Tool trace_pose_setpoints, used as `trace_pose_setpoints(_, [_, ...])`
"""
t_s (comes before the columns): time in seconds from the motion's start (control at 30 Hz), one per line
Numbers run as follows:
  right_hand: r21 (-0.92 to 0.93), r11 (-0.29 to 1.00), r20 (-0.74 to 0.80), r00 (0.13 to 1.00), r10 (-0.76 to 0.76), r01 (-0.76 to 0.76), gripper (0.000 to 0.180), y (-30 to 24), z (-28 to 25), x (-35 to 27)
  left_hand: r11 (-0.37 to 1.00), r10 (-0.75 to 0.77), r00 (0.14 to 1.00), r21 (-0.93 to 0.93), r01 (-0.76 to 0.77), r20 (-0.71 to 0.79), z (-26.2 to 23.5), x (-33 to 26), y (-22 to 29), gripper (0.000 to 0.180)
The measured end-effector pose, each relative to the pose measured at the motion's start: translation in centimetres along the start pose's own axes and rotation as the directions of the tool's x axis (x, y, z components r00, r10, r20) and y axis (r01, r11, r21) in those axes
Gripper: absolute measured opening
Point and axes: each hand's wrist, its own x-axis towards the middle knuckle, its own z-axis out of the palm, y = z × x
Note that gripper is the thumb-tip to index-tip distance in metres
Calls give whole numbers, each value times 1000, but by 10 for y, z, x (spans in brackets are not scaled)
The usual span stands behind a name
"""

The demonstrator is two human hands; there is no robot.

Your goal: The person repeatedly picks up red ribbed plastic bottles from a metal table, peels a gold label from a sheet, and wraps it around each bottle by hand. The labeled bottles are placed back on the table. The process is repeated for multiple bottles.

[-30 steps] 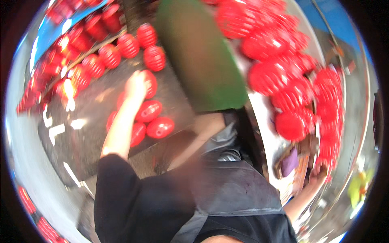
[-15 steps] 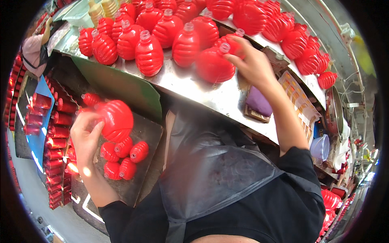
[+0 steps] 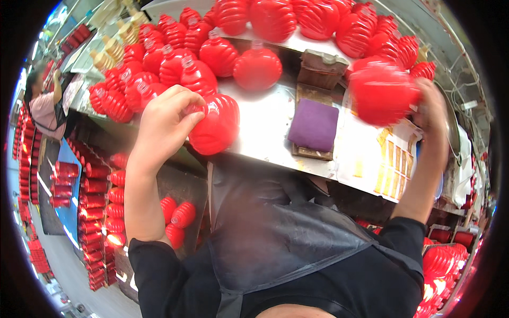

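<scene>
My left hand point(image 3: 168, 124) pinches a ribbed red bottle point(image 3: 216, 126) by its neck end, above the near edge of the metal bench point(image 3: 265, 123). Over the right part of the bench, my right hand point(image 3: 430, 106) is blurred and holds another rounded red bottle point(image 3: 379, 93) at the end nearest my fingers. A purple pad point(image 3: 314, 125) on a wooden block lies between the two hands. Right of it, below the right-hand bottle, is a white sheet with rows of gold labels point(image 3: 396, 158). One more red bottle point(image 3: 257, 69) stands beyond my left hand, blurred.
Many red bottles point(image 3: 169, 66) crowd the bench's far left, and others point(image 3: 318, 18) line a raised shelf behind. A dark wooden box point(image 3: 321, 69) sits behind the pad. Smaller red bottles point(image 3: 183, 214) lie on a lower board. A person point(image 3: 45, 108) is at far left.
My left hand has lifted its bottle from above the lower board to over the bench edge. My right hand has moved right from the bottle group, carrying a bottle. The view has shifted.
</scene>
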Motion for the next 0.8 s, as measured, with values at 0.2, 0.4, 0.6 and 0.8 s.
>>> trace_pose_setpoints(0.2, [12,1000,-566,824,14,-8,24,9,-278,22,992,6,992,123,-22,125,36,60,-10,19])
trace_pose_setpoints(0.4, [-19,981,-698,705,125,-193,27,110,-404,116,980,32,982,185,-68,187,51,88,-23,19])
trace_pose_setpoints(0.6, [-849,306,-514,805,-296,-430,31,179,-425,154,975,-104,986,210,74,134,55,84,-13,25])
trace_pose_setpoints(0.8, [-928,216,-335,935,-121,-304,25,143,-370,149,982,-122,980,126,142,-158,62,80,1,19])
